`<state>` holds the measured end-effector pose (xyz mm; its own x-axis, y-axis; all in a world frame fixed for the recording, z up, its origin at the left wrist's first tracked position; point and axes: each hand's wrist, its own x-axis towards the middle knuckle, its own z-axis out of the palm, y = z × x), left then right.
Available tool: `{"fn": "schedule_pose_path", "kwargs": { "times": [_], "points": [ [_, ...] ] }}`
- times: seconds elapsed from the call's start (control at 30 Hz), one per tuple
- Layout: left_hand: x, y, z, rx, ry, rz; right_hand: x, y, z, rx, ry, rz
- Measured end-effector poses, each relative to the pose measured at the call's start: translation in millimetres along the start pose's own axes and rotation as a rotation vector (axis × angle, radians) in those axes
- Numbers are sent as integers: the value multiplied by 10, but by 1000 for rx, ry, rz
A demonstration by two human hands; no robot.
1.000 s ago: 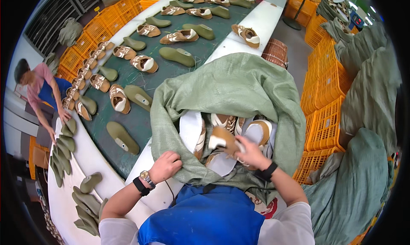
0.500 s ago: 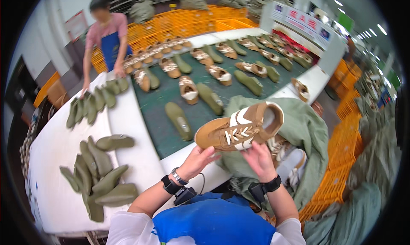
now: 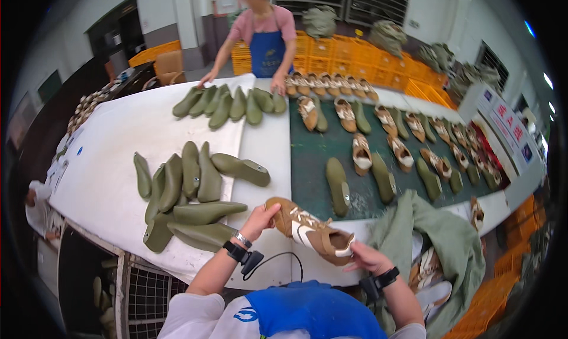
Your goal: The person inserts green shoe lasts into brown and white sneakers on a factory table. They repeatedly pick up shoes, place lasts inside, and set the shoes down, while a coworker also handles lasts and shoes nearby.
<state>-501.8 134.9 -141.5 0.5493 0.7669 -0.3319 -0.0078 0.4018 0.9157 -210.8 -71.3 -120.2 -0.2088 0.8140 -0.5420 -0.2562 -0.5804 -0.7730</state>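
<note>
The person's left hand (image 3: 259,223) pinches the toe of a tan-and-white lace-up shoe (image 3: 307,231), thumb on one side and fingers on the other. The right hand (image 3: 368,259) is at the heel with fingers partly extended and fingertips against it; whether it grips there cannot be told. The shoe is between the two hands, toe to the left, laces up, above the near edge of the white table (image 3: 112,138).

Left of it, a loose pile of olive-green shoe lasts (image 3: 172,182) lies on the table. On the right, near the right forearm, a green sack (image 3: 408,226) stands open with more shoes (image 3: 427,271) inside. Beyond the shoe, a dark green surface (image 3: 309,155) carries similar shoes and lasts, many set side by side. Across the table, a co-worker in a blue apron (image 3: 266,54) has both hands at a row of lasts (image 3: 221,110), with orange crates (image 3: 340,56) stacked behind
</note>
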Motion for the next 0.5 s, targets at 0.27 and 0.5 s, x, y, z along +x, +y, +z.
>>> {"fn": "schedule_pose_path", "kwargs": {
  "times": [0.27, 0.5],
  "points": [
    [-558, -262, -303, -280, 356, 132, 1039, -697, 311, 205, -115, -91],
    [-833, -392, -182, -88, 242, 82, 1609, -1818, 836, -225, 20, -311]
  ]
}}
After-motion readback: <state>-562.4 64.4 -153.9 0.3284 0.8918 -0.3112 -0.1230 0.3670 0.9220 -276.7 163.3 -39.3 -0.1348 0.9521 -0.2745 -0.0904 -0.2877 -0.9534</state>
